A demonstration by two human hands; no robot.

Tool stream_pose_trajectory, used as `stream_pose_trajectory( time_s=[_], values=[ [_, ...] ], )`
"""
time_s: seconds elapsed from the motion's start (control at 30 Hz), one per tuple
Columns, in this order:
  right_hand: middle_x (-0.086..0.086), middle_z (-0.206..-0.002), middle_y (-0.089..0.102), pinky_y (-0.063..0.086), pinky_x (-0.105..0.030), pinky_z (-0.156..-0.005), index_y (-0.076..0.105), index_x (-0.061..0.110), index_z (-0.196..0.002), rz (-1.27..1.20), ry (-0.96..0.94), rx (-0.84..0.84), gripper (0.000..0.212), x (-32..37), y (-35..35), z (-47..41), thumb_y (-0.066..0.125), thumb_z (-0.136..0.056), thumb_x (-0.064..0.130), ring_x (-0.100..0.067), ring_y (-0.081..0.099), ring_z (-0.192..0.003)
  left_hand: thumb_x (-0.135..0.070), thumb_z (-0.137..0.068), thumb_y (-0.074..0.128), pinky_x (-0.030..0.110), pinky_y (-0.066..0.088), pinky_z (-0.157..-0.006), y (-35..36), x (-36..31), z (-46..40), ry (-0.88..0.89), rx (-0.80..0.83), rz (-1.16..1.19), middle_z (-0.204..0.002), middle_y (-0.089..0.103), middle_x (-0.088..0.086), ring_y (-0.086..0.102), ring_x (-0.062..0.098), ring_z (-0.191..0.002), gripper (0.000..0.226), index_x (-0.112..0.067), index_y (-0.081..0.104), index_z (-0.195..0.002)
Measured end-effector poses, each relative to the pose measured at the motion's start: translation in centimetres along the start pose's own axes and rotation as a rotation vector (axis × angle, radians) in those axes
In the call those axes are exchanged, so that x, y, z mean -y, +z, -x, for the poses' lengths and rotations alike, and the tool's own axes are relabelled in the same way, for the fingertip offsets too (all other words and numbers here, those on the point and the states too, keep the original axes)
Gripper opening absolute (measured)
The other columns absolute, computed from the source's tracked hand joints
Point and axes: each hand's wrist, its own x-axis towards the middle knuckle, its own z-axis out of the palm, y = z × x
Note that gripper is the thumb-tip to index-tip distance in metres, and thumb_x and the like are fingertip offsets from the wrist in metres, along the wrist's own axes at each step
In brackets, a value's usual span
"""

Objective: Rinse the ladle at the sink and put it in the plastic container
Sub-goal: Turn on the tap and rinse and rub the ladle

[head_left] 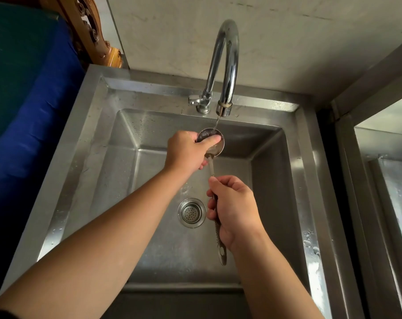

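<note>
A steel ladle is held over the steel sink, its bowl right under the spout of the curved tap. A thin stream of water falls from the spout into the bowl. My left hand wraps around the bowl, thumb laid across its inside. My right hand grips the patterned handle, whose end with a hanging hole sticks out below my wrist. No plastic container is in view.
The round drain strainer sits in the sink floor left of my right hand. The tap lever points left. A blue and green cover lies to the left. A second steel unit stands to the right.
</note>
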Motion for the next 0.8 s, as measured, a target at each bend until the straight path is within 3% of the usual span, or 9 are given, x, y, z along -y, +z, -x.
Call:
stream_pose_trajectory(
  time_s=[0.1,0.17,0.27,0.3,0.37,0.47,0.57,0.7,0.8],
  values=[
    [-0.008,-0.069,0.057,0.036,-0.019,-0.033,0.063,0.007,-0.086,0.006,-0.008,-0.01,0.01,0.0,-0.3,0.1,0.063,-0.096,0.01,-0.008,0.045,-0.037,-0.045,-0.089,0.066,0.017,0.038,-0.031,-0.1,-0.1,0.5,0.028,0.019,-0.056,-0.04,0.061,0.001,0.065,0.013,-0.036,0.048,-0.014,0.048,-0.057],
    [-0.009,-0.071,0.058,0.036,-0.019,-0.034,0.064,0.007,-0.087,0.017,-0.022,-0.021,0.01,-0.1,-0.5,0.2,0.063,-0.096,0.011,-0.008,0.045,-0.038,-0.039,-0.098,0.055,0.022,0.042,-0.038,-0.3,-0.2,0.8,-0.011,0.109,-0.004,-0.062,0.07,0.01,0.073,0.018,-0.05,0.04,-0.011,0.052,-0.07],
    [-0.008,-0.073,0.058,0.034,-0.019,-0.033,0.062,0.009,-0.083,-0.003,-0.007,0.0,0.013,0.1,-0.8,0.2,0.062,-0.096,0.01,-0.01,0.044,-0.039,-0.015,-0.105,0.045,0.037,0.062,-0.074,-0.8,-0.6,1.4,-0.157,0.273,0.399,-0.101,0.071,0.026,0.076,0.035,-0.087,0.024,0.004,0.059,-0.101],
    [-0.008,-0.073,0.057,0.032,-0.019,-0.033,0.06,0.009,-0.082,-0.03,0.009,0.016,0.014,0.2,-0.9,0.2,0.062,-0.096,0.009,-0.01,0.043,-0.039,-0.008,-0.104,0.044,0.043,0.059,-0.089,-1.1,-0.5,1.5,-0.175,0.304,0.47,-0.11,0.068,0.031,0.072,0.039,-0.099,0.02,0.006,0.059,-0.105],
    [-0.007,-0.073,0.056,0.029,-0.018,-0.032,0.059,0.01,-0.082,-0.085,0.048,0.048,0.014,0.5,-1.0,0.1,0.062,-0.096,0.008,-0.01,0.043,-0.04,0.005,-0.1,0.043,0.045,0.054,-0.099,-1.7,-0.2,1.7,-0.174,0.382,0.553,-0.119,0.065,0.034,0.066,0.042,-0.112,0.021,0.007,0.061,-0.113],
    [-0.006,-0.076,0.058,0.029,-0.018,-0.032,0.067,0.006,-0.089,-0.078,0.064,0.087,0.009,0.6,-1.3,0.1,0.063,-0.095,0.012,-0.009,0.046,-0.041,0.01,-0.096,0.051,0.032,0.06,-0.084,-2.6,0.3,1.9,-0.172,0.402,0.625,-0.115,0.069,0.024,0.071,0.033,-0.106,0.026,0.001,0.066,-0.115],
    [-0.003,-0.076,0.062,0.032,-0.02,-0.035,0.078,0.012,-0.096,-0.021,0.032,0.125,0.017,0.5,-1.2,0.3,0.063,-0.096,0.019,-0.009,0.046,-0.046,0.005,-0.087,0.069,0.021,0.059,-0.066,-3.4,0.5,2.0,-0.226,0.271,0.58,-0.096,0.071,0.018,0.076,0.02,-0.078,0.02,0.005,0.069,-0.107],
    [-0.001,-0.075,0.066,0.035,-0.02,-0.037,0.082,0.02,-0.092,0.02,0.01,0.119,0.016,0.3,-1.3,0.7,0.067,-0.093,0.026,-0.01,0.047,-0.05,-0.004,-0.076,0.084,0.021,0.058,-0.054,-4.2,0.6,2.1,-0.214,0.156,0.451,-0.065,0.073,0.003,0.07,0.014,-0.056,0.021,0.002,0.068,-0.088],
    [-0.001,-0.074,0.066,0.035,-0.02,-0.037,0.081,0.019,-0.091,0.003,-0.01,0.09,0.013,0.1,-1.3,1.1,0.07,-0.092,0.025,-0.01,0.047,-0.048,-0.007,-0.077,0.084,0.024,0.06,-0.055,-4.4,0.3,2.2,-0.172,0.134,0.362,-0.063,0.069,0.002,0.064,0.012,-0.052,0.028,0.008,0.067,-0.093]
  ],
)
